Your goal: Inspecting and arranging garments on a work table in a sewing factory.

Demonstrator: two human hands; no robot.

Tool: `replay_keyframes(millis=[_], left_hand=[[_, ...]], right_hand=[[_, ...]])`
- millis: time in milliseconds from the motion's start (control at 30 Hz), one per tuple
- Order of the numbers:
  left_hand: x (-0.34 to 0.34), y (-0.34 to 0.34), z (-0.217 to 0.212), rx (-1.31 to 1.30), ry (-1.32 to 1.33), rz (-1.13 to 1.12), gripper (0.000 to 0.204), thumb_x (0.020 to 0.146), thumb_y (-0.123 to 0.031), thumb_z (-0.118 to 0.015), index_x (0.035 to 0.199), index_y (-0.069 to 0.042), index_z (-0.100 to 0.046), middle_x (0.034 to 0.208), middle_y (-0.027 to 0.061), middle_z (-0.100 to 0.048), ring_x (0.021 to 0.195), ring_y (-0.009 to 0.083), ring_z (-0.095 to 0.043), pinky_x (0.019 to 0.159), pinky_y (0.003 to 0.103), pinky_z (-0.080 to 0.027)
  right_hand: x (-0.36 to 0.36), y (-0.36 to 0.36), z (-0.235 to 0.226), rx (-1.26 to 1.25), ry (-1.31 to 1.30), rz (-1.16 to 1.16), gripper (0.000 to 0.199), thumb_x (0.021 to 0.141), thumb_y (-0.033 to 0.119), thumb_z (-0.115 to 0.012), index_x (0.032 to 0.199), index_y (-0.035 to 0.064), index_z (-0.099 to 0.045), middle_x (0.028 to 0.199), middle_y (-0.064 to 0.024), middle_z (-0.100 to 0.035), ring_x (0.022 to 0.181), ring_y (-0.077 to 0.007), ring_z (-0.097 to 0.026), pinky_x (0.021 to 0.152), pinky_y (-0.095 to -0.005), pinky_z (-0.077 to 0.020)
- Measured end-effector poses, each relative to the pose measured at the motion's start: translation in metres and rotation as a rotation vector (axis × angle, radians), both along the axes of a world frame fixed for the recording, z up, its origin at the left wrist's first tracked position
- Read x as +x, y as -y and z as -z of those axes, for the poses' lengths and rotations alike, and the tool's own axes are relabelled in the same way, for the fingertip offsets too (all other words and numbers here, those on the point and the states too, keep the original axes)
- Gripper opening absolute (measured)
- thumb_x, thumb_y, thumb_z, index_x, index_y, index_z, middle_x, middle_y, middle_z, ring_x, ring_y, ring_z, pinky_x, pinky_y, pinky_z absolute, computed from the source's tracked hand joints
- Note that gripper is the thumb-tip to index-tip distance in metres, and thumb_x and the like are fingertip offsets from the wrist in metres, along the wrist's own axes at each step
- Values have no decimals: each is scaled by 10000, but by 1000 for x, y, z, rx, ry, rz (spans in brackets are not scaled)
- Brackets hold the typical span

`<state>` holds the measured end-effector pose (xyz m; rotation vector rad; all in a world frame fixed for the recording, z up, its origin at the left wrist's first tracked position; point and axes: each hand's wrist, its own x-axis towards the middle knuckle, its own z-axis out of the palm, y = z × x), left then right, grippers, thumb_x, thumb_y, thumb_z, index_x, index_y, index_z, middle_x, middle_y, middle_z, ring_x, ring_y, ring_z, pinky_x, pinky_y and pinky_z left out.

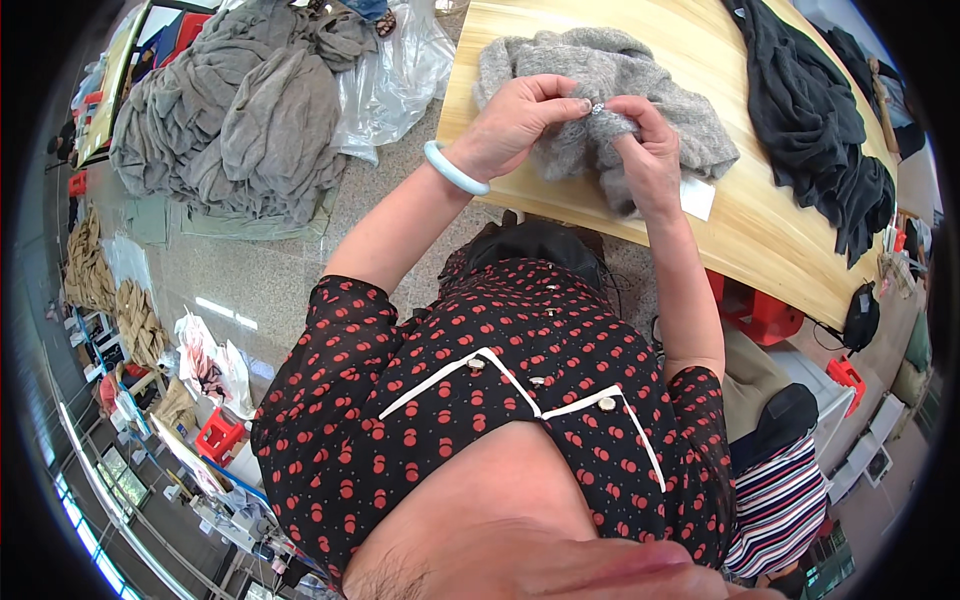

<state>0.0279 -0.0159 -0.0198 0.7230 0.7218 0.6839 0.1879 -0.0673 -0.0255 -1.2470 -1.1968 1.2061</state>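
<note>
Under this workroom's lights, a pale wooden table bears a fuzzy grey knit, bunched near its edge. The left hand has its grip pinched at a small shiny piece on the knit; the right hand's grip clasps fabric just beside. Apparently they're working that piece; next calls for steady, fine pinching.

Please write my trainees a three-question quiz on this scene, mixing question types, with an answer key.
1. True or false: the pale bracelet is on the left wrist.
2. What colour is the cloth at the right of the wooden table? a) red b) black c) white
3. Fill in: the left hand and right hand meet over the fuzzy ____ knit.

Key: 1. True; 2. b; 3. grey
</note>
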Motion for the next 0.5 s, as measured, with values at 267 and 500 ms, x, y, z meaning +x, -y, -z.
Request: replay_keyframes(millis=[267, 500], left_hand=[[-5, -3, 6, 160, -184, 35, 137, 773, -47, -592, 907, -25, -574, 838, 4, -589, 731, 52, -541, 643, 181, -441], [-8, 2, 18, 700, -431, 0, 150, 708, -36, -639, 841, 13, -588, 698, 31, -579, 640, 47, -514, 555, 204, -430]], right_hand=[[-2, -4, 14, -19, 27, 6, 229, 705, -39, -475, 904, 25, -569, 779, 49, -545, 674, -13, -445, 600, -165, -380], [-2, -6, 19, 12, 140, -40, 251, 678, -42, -477, 911, 11, -554, 758, 45, -517, 668, -26, -429, 603, -168, -363]])
